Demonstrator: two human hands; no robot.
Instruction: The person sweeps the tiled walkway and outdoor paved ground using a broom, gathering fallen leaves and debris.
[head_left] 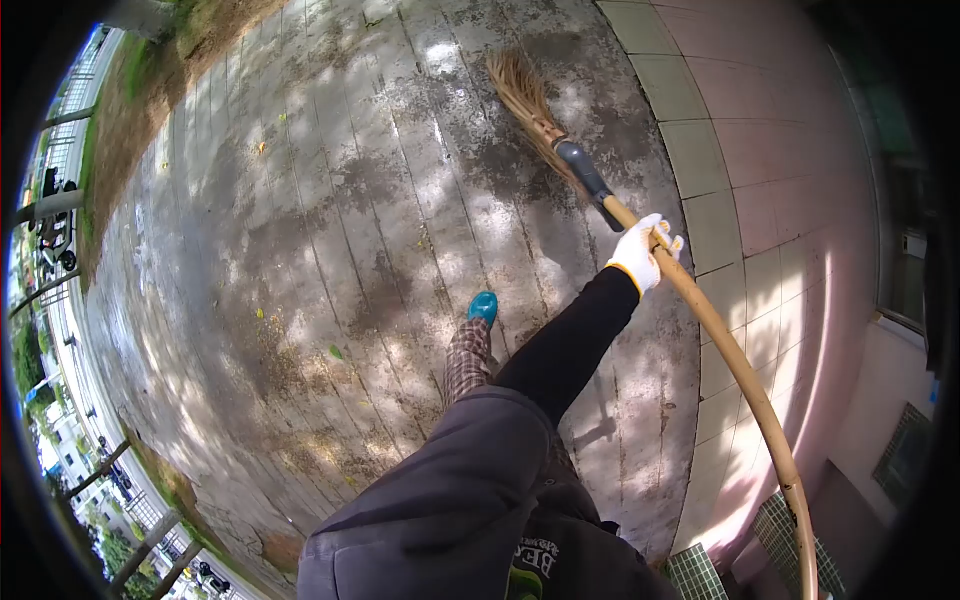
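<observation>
My left hand (640, 254), in a white glove with yellowish fingertips, is wrapped round the lower part of a long wooden broom handle (738, 360). Just beyond the hand, a dark grey sleeve (582, 170) joins the handle to the straw bristles (522, 88). The bristles lie over damp, patchy paving (380, 200) at the upper middle. From the hand the handle runs down to the bottom right edge, looking curved in the wide view. My right hand is not in view. A teal shoe (483, 307) shows below and left of the gloved hand.
A raised-looking border of pale green tiles (715, 232) runs along the right, with pink tiles and a wall beyond it. Green grates (700, 572) lie at the bottom right. Tree trunks, a parked scooter (55, 225) and a railing line the left edge. Small leaves dot the paving.
</observation>
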